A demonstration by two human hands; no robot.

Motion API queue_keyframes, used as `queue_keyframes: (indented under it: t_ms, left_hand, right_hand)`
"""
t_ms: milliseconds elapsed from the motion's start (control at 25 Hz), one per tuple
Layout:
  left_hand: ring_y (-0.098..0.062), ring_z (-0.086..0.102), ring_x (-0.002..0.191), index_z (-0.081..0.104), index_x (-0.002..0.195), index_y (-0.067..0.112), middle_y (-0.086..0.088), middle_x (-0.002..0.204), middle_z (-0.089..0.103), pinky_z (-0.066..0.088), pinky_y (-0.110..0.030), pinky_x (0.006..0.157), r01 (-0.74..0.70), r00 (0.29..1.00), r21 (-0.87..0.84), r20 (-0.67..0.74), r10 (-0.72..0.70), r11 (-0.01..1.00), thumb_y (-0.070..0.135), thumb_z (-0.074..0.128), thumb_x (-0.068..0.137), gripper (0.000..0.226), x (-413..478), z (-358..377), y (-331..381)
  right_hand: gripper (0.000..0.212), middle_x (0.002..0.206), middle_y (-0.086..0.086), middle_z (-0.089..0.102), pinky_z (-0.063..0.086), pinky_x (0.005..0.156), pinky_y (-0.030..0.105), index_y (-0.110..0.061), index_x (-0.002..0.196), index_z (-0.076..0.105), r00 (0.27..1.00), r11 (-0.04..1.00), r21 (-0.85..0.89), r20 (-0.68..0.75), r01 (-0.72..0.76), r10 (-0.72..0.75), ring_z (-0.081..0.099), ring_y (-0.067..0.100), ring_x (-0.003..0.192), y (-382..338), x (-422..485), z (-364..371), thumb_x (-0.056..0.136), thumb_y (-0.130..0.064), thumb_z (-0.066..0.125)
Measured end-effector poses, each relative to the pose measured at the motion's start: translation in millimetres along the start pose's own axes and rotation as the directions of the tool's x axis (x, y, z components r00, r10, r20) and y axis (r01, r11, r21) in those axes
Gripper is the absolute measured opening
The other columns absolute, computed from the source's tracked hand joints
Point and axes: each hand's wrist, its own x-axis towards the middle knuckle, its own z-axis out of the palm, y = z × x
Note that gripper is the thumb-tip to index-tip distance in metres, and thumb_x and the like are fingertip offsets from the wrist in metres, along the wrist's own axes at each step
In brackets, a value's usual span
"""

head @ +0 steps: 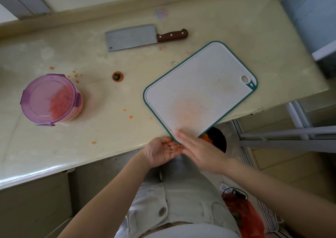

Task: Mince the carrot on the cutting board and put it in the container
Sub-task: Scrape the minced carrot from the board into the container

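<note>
Two bare forearms reach up from the bottom of the view to the counter's near edge. The left hand (pixel 161 152) lies palm up just under the edge, fingers loosely cupped, with a small pile of minced orange carrot bits (pixel 175 147) resting in the palm. The right hand (pixel 198 146) is blurred; its fingers look straight and held together, laid flat on the near corner of the one white plastic cutting board with a teal rim (pixel 200 85). That corner overhangs the pale cream counter (pixel 109 128), and the board carries only a faint orange stain. More minced carrot sits in one round container with a translucent purple clip lid (pixel 51 99), closed, well to the left. Loose orange specks are scattered on the counter near the container and between it and the board. One cut carrot top (pixel 117 76) stands between them. One steel cleaver with a brown riveted handle (pixel 132 37) lies flat farther back. Below the overhanging corner, one black bin (pixel 218 137) holds some carrot; one red plastic bag (pixel 243 214) lies on the floor at lower right.
</note>
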Motion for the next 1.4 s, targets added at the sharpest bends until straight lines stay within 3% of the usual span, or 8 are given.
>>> queue_keyframes:
  t_ms: [80, 240, 480, 680, 840, 920, 1040, 1400]
  left_hand:
    - [-0.038, 0.068, 0.083, 0.062, 0.099, -0.015, -0.029, 0.097, 0.065, 0.056, -0.043, 0.076, 0.002, 1.000, -0.039, 0.014, -0.001, 0.999, 0.010, 0.031, 0.096, 0.040, 0.9, 1.4, -1.6]
    - [-0.025, 0.067, 0.073, 0.059, 0.094, -0.004, -0.017, 0.082, 0.067, 0.057, -0.032, 0.072, -0.104, 0.994, 0.046, 0.023, 0.103, 0.994, 0.011, 0.031, 0.095, 0.031, -1.6, -0.5, -7.9]
    - [-0.022, 0.067, 0.066, 0.060, 0.088, -0.002, -0.014, 0.075, 0.065, 0.057, -0.032, 0.067, -0.185, 0.981, -0.045, 0.042, 0.187, 0.982, 0.009, 0.039, 0.090, 0.025, -5.2, -11.0, -13.5]
    - [-0.022, 0.067, 0.065, 0.067, 0.081, -0.004, -0.014, 0.075, 0.067, 0.058, -0.031, 0.062, -0.203, 0.977, -0.078, 0.048, 0.207, 0.976, 0.009, 0.035, 0.093, 0.037, -4.3, -17.8, -14.5]
    - [-0.026, 0.069, 0.071, 0.065, 0.087, -0.007, -0.018, 0.083, 0.068, 0.058, -0.035, 0.069, -0.187, 0.979, -0.136, 0.058, 0.196, 0.973, 0.010, 0.032, 0.095, 0.038, -5.0, -16.5, -15.4]
    - [-0.023, 0.068, 0.065, 0.062, 0.088, -0.004, -0.014, 0.075, 0.067, 0.058, -0.030, 0.062, -0.186, 0.980, -0.106, 0.048, 0.192, 0.977, 0.009, 0.031, 0.095, 0.034, -6.9, -15.6, -15.4]
    - [-0.028, 0.069, 0.073, 0.058, 0.096, -0.006, -0.019, 0.083, 0.068, 0.055, -0.039, 0.082, -0.185, 0.981, -0.106, 0.036, 0.190, 0.977, 0.010, 0.031, 0.097, 0.031, -8.6, -12.6, -14.2]
    - [-0.035, 0.064, 0.093, 0.057, 0.107, -0.010, -0.024, 0.097, 0.067, 0.043, -0.043, 0.098, -0.158, 0.986, -0.068, 0.035, 0.160, 0.985, 0.011, 0.030, 0.098, 0.035, -8.9, -11.3, -13.2]
  right_hand:
    - [0.071, 0.155, 0.002, -0.011, -0.005, 0.119, 0.024, -0.007, 0.151, 0.002, 0.981, 0.981, -0.090, -0.103, -0.174, 0.164, -0.017, 0.008, 0.141, 2.5, 0.9, -0.7, 0.096, -0.052, 0.005]
    - [0.063, 0.157, 0.000, 0.009, 0.004, 0.119, 0.022, -0.008, 0.150, 0.021, 0.997, 0.997, -0.048, -0.039, 0.068, -0.070, 0.002, 0.007, 0.145, -27.3, -7.7, 22.7, 0.101, -0.045, 0.012]
    - [0.065, 0.160, 0.007, -0.003, -0.006, 0.118, 0.025, -0.007, 0.151, 0.006, 0.994, 0.996, -0.073, -0.096, -0.057, 0.050, -0.015, 0.010, 0.142, -20.7, 41.0, 3.8, 0.099, -0.045, 0.010]
    - [0.055, 0.143, 0.013, 0.048, 0.029, 0.113, 0.028, -0.002, 0.137, 0.048, 0.976, 0.985, -0.111, -0.159, 0.130, -0.146, 0.043, 0.020, 0.134, -22.2, 8.8, 9.3, 0.103, -0.036, 0.020]
    - [0.058, 0.160, 0.008, 0.006, 0.001, 0.119, 0.024, -0.004, 0.150, 0.017, 0.989, 0.997, -0.067, -0.149, -0.035, 0.024, -0.001, 0.014, 0.147, -23.8, 23.4, 9.8, 0.102, -0.036, 0.023]
    - [0.054, 0.157, 0.008, 0.023, 0.020, 0.119, 0.030, -0.003, 0.146, 0.032, 0.988, 0.998, -0.055, -0.155, -0.002, -0.007, 0.018, 0.017, 0.146, -30.9, 12.2, 19.3, 0.102, -0.033, 0.025]
    - [0.039, 0.131, 0.014, 0.052, 0.046, 0.097, 0.034, -0.003, 0.136, 0.049, 0.965, 0.999, -0.046, -0.264, -0.011, -0.002, 0.053, 0.026, 0.117, -28.1, 17.3, 4.4, 0.098, -0.010, 0.044]
    - [0.018, 0.091, 0.011, 0.064, 0.051, 0.069, 0.035, 0.000, 0.102, 0.072, 0.978, 0.988, -0.143, -0.187, 0.060, -0.086, 0.062, 0.025, 0.080, -9.9, 51.8, -22.8, 0.091, -0.008, 0.060]
